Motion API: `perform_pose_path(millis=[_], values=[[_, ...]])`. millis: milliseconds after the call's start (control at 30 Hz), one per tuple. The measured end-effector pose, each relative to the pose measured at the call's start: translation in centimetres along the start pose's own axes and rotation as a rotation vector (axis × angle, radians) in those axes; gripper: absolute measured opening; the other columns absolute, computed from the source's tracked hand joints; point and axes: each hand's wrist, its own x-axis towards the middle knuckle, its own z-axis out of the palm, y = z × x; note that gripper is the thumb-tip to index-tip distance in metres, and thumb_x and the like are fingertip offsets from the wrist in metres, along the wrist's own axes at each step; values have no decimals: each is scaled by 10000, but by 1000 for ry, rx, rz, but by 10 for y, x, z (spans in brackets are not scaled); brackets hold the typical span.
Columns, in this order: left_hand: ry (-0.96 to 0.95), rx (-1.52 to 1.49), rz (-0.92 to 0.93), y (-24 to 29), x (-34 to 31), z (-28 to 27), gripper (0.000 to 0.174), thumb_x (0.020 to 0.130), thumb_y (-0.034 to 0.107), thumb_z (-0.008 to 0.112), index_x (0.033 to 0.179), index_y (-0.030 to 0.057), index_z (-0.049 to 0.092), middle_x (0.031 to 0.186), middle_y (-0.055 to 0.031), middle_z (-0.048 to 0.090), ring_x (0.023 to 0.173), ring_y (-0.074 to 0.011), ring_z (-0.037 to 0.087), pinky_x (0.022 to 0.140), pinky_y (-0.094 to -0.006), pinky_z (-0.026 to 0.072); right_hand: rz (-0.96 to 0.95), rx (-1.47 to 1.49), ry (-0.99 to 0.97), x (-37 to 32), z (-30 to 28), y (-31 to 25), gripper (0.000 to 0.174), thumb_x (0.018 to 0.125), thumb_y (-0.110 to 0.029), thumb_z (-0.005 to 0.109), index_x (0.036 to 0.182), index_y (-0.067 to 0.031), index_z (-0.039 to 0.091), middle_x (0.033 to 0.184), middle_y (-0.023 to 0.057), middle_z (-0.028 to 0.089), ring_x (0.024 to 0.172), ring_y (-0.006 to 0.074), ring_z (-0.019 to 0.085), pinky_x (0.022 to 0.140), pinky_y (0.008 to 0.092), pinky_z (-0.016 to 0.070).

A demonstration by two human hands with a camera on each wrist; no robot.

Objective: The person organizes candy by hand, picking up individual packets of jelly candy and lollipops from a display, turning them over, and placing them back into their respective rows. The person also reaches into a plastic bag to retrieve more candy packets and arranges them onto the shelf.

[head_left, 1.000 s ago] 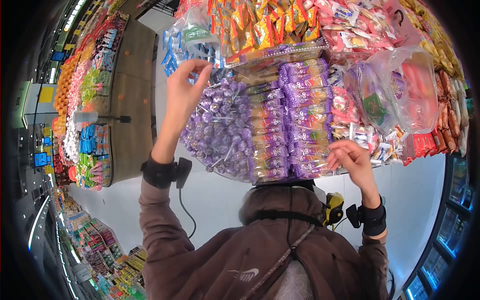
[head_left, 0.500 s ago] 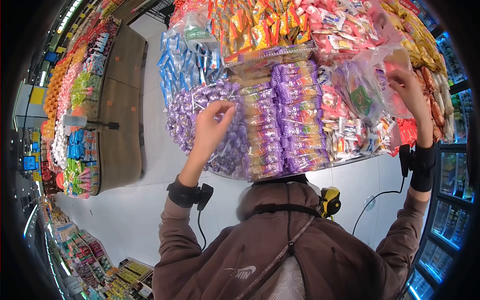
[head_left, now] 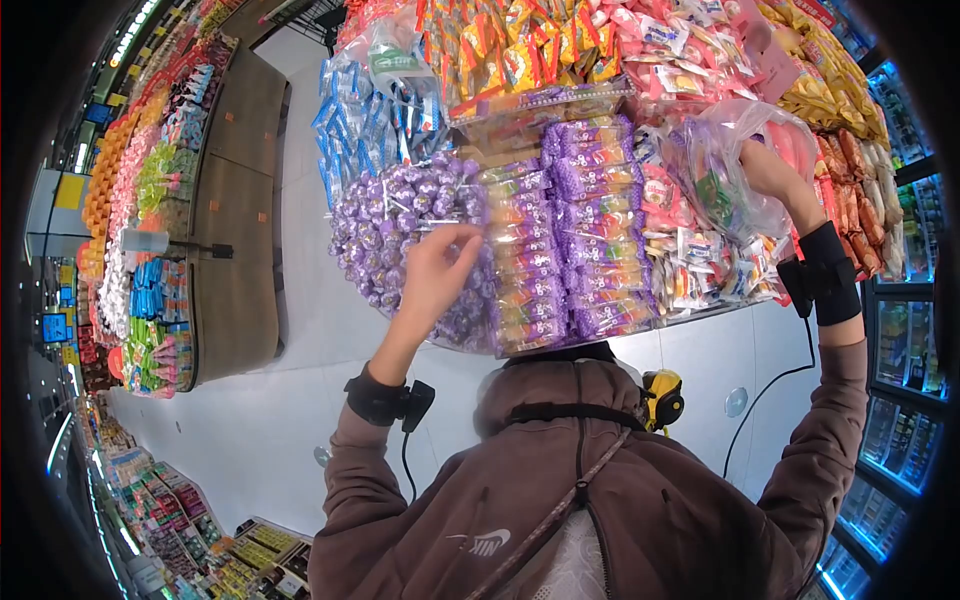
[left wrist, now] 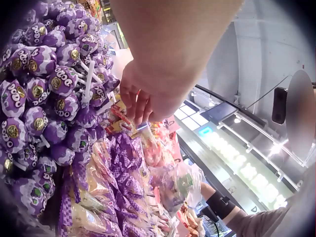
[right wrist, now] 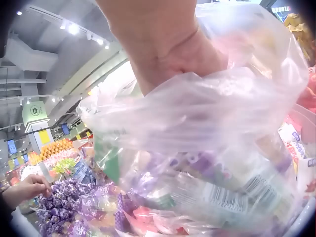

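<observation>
Above the purple-wrapped lollipops (head_left: 385, 225), the left hand (head_left: 435, 275) hangs with relaxed, bent fingers and nothing between them. The left wrist view shows that hand (left wrist: 148, 96) beside the lollipop heap (left wrist: 47, 94). The right hand (head_left: 772, 175) reaches into the mouth of a clear plastic bag (head_left: 735, 195) lying on pink and white packets. Plastic covers its fingers, so their grip is hidden. Seen from the right wrist, the hand (right wrist: 192, 57) enters the bag (right wrist: 197, 113), which contains purple-printed packets with barcodes (right wrist: 224, 197).
Two rows of purple packs (head_left: 600, 230) lie between the hands. Behind are blue packets (head_left: 350, 120), orange-yellow packets (head_left: 520, 60) and another clear bag (head_left: 395, 55). Brown-wrapped items (head_left: 850, 205) lie at the right. A second candy stand (head_left: 235, 200) is across the aisle at left.
The right hand has moved from the near edge of the display up and right, then into the clear bag. The left hand has come down and right over the lollipops, holding nothing throughout.
</observation>
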Motion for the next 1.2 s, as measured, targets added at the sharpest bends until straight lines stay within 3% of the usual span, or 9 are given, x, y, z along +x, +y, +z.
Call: perform_pose_path(millis=[100,200,333,400,500,600,933,1067,1200], values=[[-34,52,43,5,-5,6,159,760,103,617,912,55,620,840,-49,620,719,-165,570,598,-280,449,-7,40,31,1,3,0,190,701,-58,551,869,18,599,811,207,604,758,335,582,666,368,437],[-120,439,250,9,0,16,230,771,106,590,985,22,594,986,-130,606,854,-254,574,717,-345,460,-14,143,57,3,9,0,185,703,-59,549,863,19,598,801,208,603,759,342,580,664,373,435],[-142,777,320,-6,0,58,514,791,223,556,1176,-83,408,1203,-249,446,1169,-365,390,979,-414,313,0,240,110,3,3,-12,171,704,-61,550,849,22,587,775,204,598,747,341,580,656,373,434],[-99,883,340,-11,3,76,578,784,265,565,1211,-77,380,1242,-253,407,1184,-379,363,989,-431,291,15,255,149,-2,-9,-23,156,704,-64,555,831,26,570,742,194,589,720,325,583,641,364,436],[-80,943,297,-13,8,87,636,786,323,560,1239,-76,357,1273,-262,369,1198,-392,339,1004,-450,258,264,273,60,-11,-16,-16,99,738,-56,562,779,27,529,663,138,578,630,233,596,573,312,456],[-134,957,205,-13,7,93,689,805,397,523,1247,-97,337,1292,-265,340,1213,-388,310,1021,-449,213,577,694,217,-31,-47,-35,94,779,-52,562,740,9,502,642,68,563,569,128,575,512,243,458],[-114,1045,195,-15,-8,103,753,844,500,404,1247,-130,314,1279,-304,346,1205,-386,339,1035,-444,186,378,722,1052,-81,-95,-90,87,843,-65,559,798,-5,515,689,25,564,644,57,535,583,175,428],[-102,1010,223,-6,-6,97,725,852,487,398,1233,-128,339,1268,-293,368,1198,-368,357,1032,-437,198,298,709,1095,-90,-116,-130,67,831,-46,577,800,-27,520,689,-6,542,570,25,455,497,153,328],[-37,739,377,27,-1,70,546,852,362,483,1188,-64,429,1228,-207,449,1171,-291,410,1015,-428,240,175,1047,836,-77,-110,-189,74,819,-22,577,807,-46,508,683,-19,520,556,19,459,483,149,329]])
